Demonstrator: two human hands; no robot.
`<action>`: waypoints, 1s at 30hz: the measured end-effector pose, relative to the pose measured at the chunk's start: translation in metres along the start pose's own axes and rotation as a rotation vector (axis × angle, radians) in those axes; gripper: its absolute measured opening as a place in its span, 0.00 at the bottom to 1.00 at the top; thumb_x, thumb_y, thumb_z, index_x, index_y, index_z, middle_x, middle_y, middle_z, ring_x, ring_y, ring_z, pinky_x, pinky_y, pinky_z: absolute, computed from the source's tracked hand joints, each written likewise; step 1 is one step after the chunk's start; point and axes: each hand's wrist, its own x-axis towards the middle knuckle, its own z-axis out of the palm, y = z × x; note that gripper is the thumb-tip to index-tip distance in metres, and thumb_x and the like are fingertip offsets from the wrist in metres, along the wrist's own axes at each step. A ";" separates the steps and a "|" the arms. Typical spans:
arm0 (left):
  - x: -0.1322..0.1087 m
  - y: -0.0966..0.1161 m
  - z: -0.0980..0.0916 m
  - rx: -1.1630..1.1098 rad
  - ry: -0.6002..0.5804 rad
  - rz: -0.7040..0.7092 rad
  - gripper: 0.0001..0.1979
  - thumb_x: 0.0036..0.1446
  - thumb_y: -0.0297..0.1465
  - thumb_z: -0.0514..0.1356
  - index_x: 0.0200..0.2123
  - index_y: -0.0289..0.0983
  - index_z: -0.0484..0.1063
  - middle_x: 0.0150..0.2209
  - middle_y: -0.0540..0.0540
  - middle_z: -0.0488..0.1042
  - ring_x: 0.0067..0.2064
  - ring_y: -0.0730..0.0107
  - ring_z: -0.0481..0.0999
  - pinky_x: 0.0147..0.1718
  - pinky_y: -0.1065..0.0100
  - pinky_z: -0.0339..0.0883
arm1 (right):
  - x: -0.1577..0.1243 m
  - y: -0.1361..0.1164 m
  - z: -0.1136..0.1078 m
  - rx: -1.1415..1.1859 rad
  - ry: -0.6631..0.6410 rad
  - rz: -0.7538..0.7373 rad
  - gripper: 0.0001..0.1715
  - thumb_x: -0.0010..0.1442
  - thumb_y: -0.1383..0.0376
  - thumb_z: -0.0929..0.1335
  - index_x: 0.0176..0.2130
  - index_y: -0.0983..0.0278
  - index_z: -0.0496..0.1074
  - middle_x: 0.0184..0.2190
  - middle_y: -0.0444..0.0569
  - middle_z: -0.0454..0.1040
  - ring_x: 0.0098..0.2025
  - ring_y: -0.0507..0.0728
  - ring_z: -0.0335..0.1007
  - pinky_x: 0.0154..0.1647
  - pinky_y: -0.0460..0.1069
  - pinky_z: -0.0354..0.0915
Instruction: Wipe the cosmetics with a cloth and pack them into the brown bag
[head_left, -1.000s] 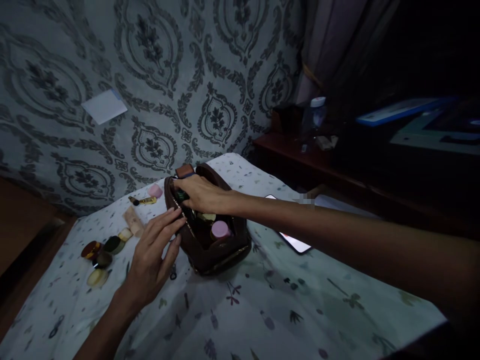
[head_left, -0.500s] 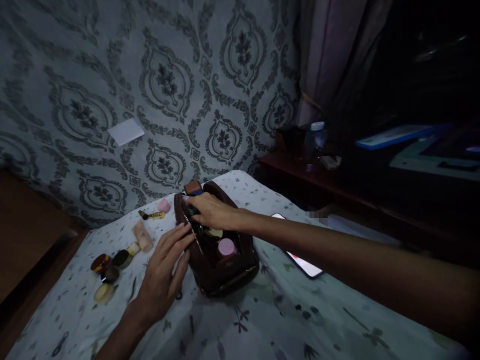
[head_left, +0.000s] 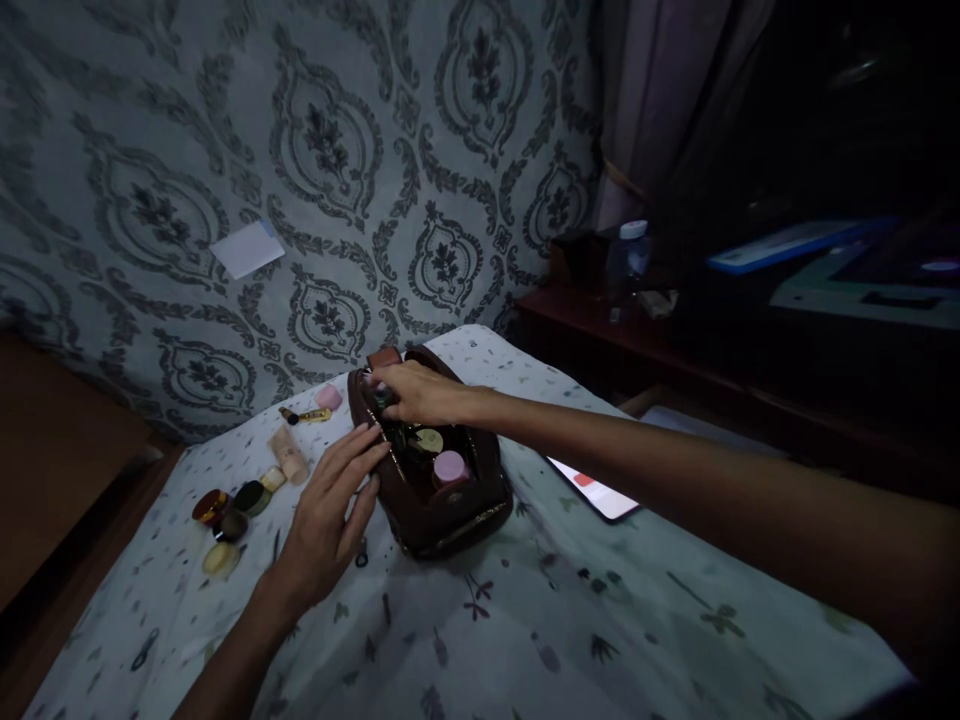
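An unzipped brown cosmetic bag (head_left: 450, 530) sits on the patterned bed sheet. Inside it are a pink-lidded jar (head_left: 451, 467), a pale round item (head_left: 429, 440) and darker things that are hard to make out. My right hand (head_left: 424, 393) reaches into the bag's far end, its fingers curled down around something mostly hidden. With fingers stretched out, my left hand (head_left: 330, 505) rests against the bag's zippered left edge. Left of it lie a pinkish tube (head_left: 288, 455), a dark-lidded jar (head_left: 252, 497), an amber-lidded jar (head_left: 211, 507), a cream-coloured round item (head_left: 221, 559) and a pink sponge-like piece (head_left: 328, 397).
A lit phone (head_left: 600, 490) lies on the sheet beneath my right forearm. On a dark red table (head_left: 555, 310) at the back right stands a clear bottle (head_left: 630, 260). Patterned wallpaper rises behind the bed, with a white card (head_left: 247, 250) on it.
The view has shifted slightly. My right hand stays in the far end of the bag, and my left hand stays at its edge. Nothing else has visibly moved.
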 end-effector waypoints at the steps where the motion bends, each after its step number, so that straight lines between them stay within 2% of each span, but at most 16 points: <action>1: 0.000 0.000 -0.001 -0.003 -0.008 -0.003 0.20 0.66 0.26 0.53 0.60 0.42 0.64 0.62 0.40 0.67 0.64 0.61 0.64 0.61 0.54 0.62 | 0.000 0.000 -0.001 0.008 -0.008 0.009 0.25 0.55 0.71 0.71 0.53 0.68 0.71 0.49 0.56 0.77 0.51 0.60 0.73 0.45 0.47 0.64; 8: -0.009 0.001 -0.002 -0.033 -0.002 -0.049 0.22 0.66 0.26 0.52 0.62 0.42 0.60 0.64 0.39 0.64 0.65 0.60 0.63 0.61 0.54 0.63 | -0.001 -0.002 -0.007 -0.029 -0.028 0.077 0.25 0.55 0.67 0.70 0.53 0.68 0.70 0.43 0.54 0.78 0.44 0.59 0.73 0.37 0.46 0.62; 12: -0.027 -0.006 0.002 -0.060 0.037 -0.123 0.24 0.65 0.26 0.53 0.63 0.41 0.56 0.63 0.37 0.63 0.65 0.59 0.63 0.58 0.55 0.67 | -0.006 -0.007 -0.010 -0.077 0.013 0.073 0.20 0.57 0.67 0.69 0.49 0.68 0.71 0.40 0.53 0.78 0.41 0.57 0.72 0.37 0.46 0.59; 14: -0.039 -0.011 0.002 -0.055 0.010 -0.153 0.22 0.66 0.27 0.53 0.62 0.40 0.57 0.61 0.36 0.65 0.63 0.59 0.65 0.57 0.55 0.67 | -0.012 -0.015 -0.014 -0.077 0.051 0.079 0.15 0.60 0.68 0.67 0.48 0.68 0.73 0.38 0.52 0.78 0.39 0.56 0.72 0.38 0.47 0.59; 16: -0.051 -0.018 0.001 -0.039 -0.057 -0.185 0.19 0.66 0.27 0.51 0.60 0.39 0.60 0.60 0.36 0.66 0.62 0.60 0.66 0.58 0.56 0.67 | -0.020 -0.026 -0.018 -0.083 0.153 0.059 0.11 0.64 0.68 0.64 0.41 0.67 0.75 0.34 0.51 0.78 0.37 0.57 0.71 0.37 0.48 0.59; 20: -0.074 -0.035 -0.003 -0.002 -0.175 -0.273 0.13 0.67 0.28 0.49 0.53 0.39 0.66 0.59 0.37 0.66 0.59 0.61 0.69 0.55 0.57 0.69 | -0.044 -0.055 -0.016 0.001 0.401 -0.064 0.15 0.66 0.66 0.62 0.33 0.63 0.76 0.31 0.50 0.76 0.34 0.57 0.72 0.36 0.49 0.62; 22: -0.084 -0.046 -0.006 0.012 -0.202 -0.322 0.12 0.67 0.29 0.49 0.51 0.40 0.68 0.58 0.38 0.67 0.57 0.61 0.71 0.54 0.57 0.70 | -0.057 -0.072 -0.005 0.087 0.457 -0.130 0.14 0.66 0.66 0.63 0.32 0.62 0.75 0.29 0.49 0.76 0.32 0.56 0.71 0.34 0.49 0.63; 24: -0.095 -0.058 -0.008 0.017 -0.209 -0.360 0.12 0.67 0.30 0.50 0.49 0.40 0.69 0.57 0.39 0.68 0.56 0.61 0.71 0.54 0.56 0.69 | -0.068 -0.088 0.013 0.202 0.426 -0.193 0.14 0.66 0.66 0.63 0.31 0.62 0.74 0.29 0.49 0.75 0.31 0.54 0.71 0.32 0.48 0.63; 28: -0.113 -0.078 -0.013 -0.001 -0.171 -0.405 0.11 0.67 0.31 0.49 0.46 0.38 0.71 0.53 0.39 0.71 0.54 0.61 0.72 0.54 0.56 0.68 | -0.081 -0.111 0.067 0.371 0.212 -0.214 0.16 0.66 0.63 0.65 0.26 0.63 0.71 0.25 0.46 0.72 0.26 0.52 0.67 0.28 0.47 0.59; 30: -0.115 -0.085 -0.015 -0.018 -0.156 -0.427 0.11 0.67 0.30 0.49 0.45 0.37 0.70 0.50 0.40 0.72 0.52 0.61 0.72 0.53 0.57 0.68 | -0.082 -0.117 0.096 0.419 0.097 -0.160 0.17 0.65 0.63 0.67 0.24 0.63 0.69 0.23 0.45 0.70 0.24 0.51 0.65 0.27 0.46 0.57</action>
